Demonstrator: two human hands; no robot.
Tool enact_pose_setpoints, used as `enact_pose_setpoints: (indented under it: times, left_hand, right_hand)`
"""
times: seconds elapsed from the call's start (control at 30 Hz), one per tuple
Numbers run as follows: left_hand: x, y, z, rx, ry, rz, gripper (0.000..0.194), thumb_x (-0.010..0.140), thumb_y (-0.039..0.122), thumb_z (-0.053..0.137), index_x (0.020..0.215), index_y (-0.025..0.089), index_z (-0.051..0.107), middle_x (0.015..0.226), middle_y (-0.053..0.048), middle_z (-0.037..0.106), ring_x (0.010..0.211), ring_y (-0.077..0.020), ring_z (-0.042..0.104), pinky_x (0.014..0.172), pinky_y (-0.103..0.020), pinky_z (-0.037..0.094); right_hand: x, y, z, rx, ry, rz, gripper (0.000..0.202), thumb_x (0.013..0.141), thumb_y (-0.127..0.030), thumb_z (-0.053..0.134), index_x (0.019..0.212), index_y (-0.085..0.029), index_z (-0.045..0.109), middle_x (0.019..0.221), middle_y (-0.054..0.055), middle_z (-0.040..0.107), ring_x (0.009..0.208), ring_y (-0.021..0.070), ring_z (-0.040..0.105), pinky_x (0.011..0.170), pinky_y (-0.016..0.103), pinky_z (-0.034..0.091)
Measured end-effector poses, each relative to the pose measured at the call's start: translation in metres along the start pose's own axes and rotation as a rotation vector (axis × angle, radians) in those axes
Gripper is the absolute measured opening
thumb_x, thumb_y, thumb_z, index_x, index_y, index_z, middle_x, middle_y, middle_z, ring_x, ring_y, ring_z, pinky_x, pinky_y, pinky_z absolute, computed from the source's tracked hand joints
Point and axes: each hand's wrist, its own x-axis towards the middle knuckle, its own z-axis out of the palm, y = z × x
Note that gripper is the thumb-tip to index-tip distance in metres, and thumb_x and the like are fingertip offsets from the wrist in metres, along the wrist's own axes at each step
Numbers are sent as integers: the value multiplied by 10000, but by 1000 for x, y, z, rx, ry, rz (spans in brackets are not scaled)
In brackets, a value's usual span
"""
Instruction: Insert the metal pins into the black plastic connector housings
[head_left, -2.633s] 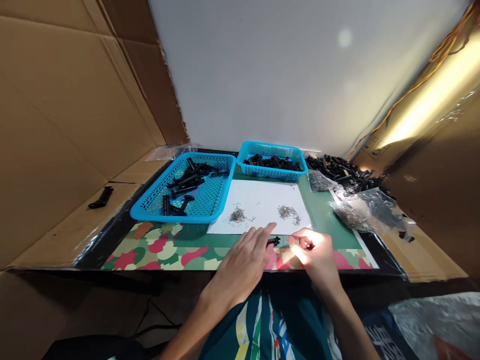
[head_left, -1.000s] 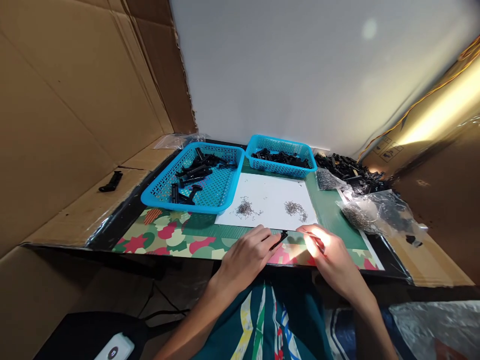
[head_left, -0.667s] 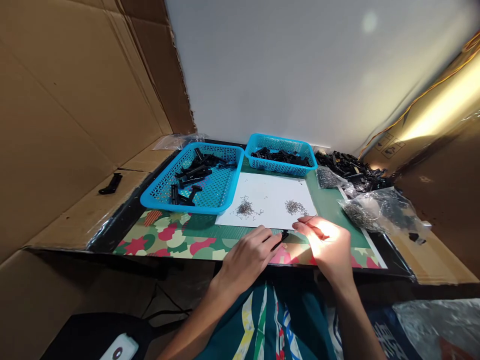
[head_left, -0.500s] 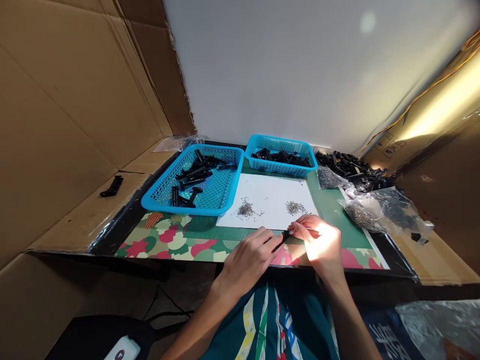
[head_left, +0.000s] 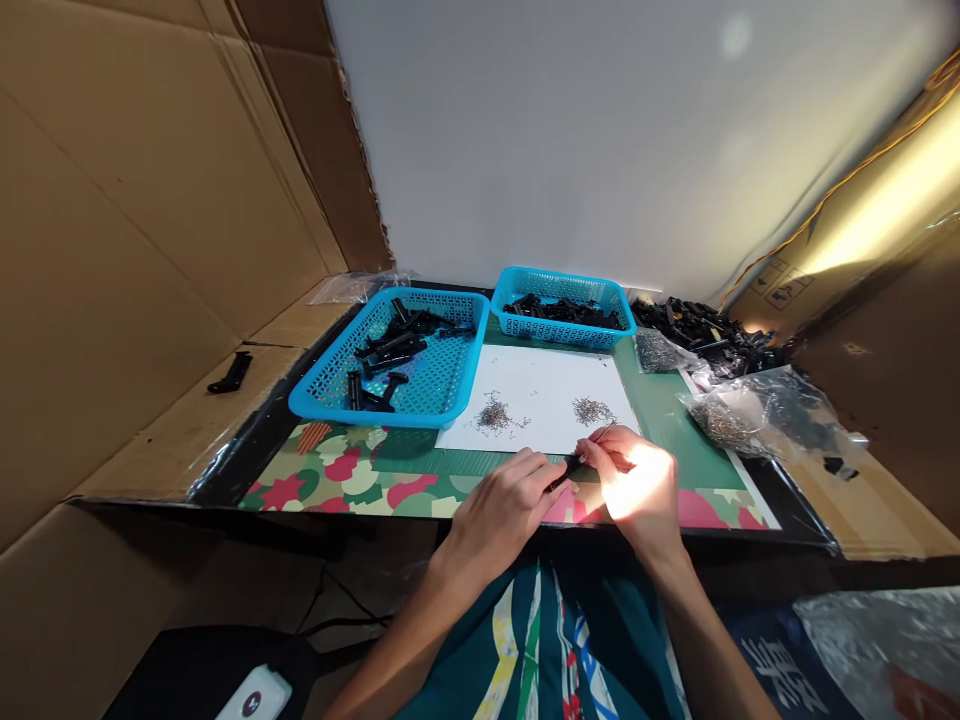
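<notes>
Just over the table's front edge, my left hand (head_left: 501, 505) is closed around a small black plastic part (head_left: 568, 470), whose tip points up to the right. Against that tip, my right hand (head_left: 634, 482) pinches with thumb and forefinger. A thin metal tool (head_left: 609, 430), perhaps tweezers, shows faintly above the right fingers; its working end is hidden. Beyond the hands, a white sheet (head_left: 544, 385) carries two heaps of tiny metal pieces, a left heap (head_left: 493, 415) and a right heap (head_left: 592, 411), the latter nearest my right fingers.
A blue basket (head_left: 296, 402) with black parts stands at left, another blue basket (head_left: 562, 327) behind the sheet. At right lie a pile of black parts (head_left: 705, 335) and clear bags (head_left: 724, 420) of small metal pieces. One black part (head_left: 232, 372) rests on cardboard at far left.
The view has shifted slightly. My right fingers have closed in a little on the black part's tip, and less of the thin tool shows. The left hand keeps its hold.
</notes>
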Motion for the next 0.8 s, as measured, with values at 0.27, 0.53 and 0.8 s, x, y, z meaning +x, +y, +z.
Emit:
enact_pose_setpoints:
  times: [0.27, 0.53, 0.8]
  left_hand:
    - [-2, 1, -4, -225, 439, -147, 272, 1089, 254, 499, 1286, 224, 684, 934, -33, 646, 760, -144, 606, 725, -260, 499]
    - [-4, -1, -10, -268, 497, -233, 313, 1116, 223, 351, 1314, 237, 594, 1055, -52, 610, 938, -172, 600, 849, -277, 489]
    - [-2, -4, -12, -239, 504, -239, 218, 1083, 207, 426, 1040, 221, 640, 1048, -49, 611, 980, -187, 632, 843, -283, 510]
  right_hand:
    - [65, -13, 10, -272, -212, -127, 224, 1009, -255, 452, 949, -199, 660, 705, -3, 597, 610, 148, 499, 587, 278, 356]
    - [126, -5, 45, -445, -462, -112, 89, 854, -196, 697, 919, -171, 752, 698, -6, 594, 640, 145, 500, 613, 263, 320]
    - [126, 0, 46, -451, -540, -153, 120, 816, -80, 657, 775, -175, 717, 674, -6, 627, 623, 130, 490, 605, 251, 308]
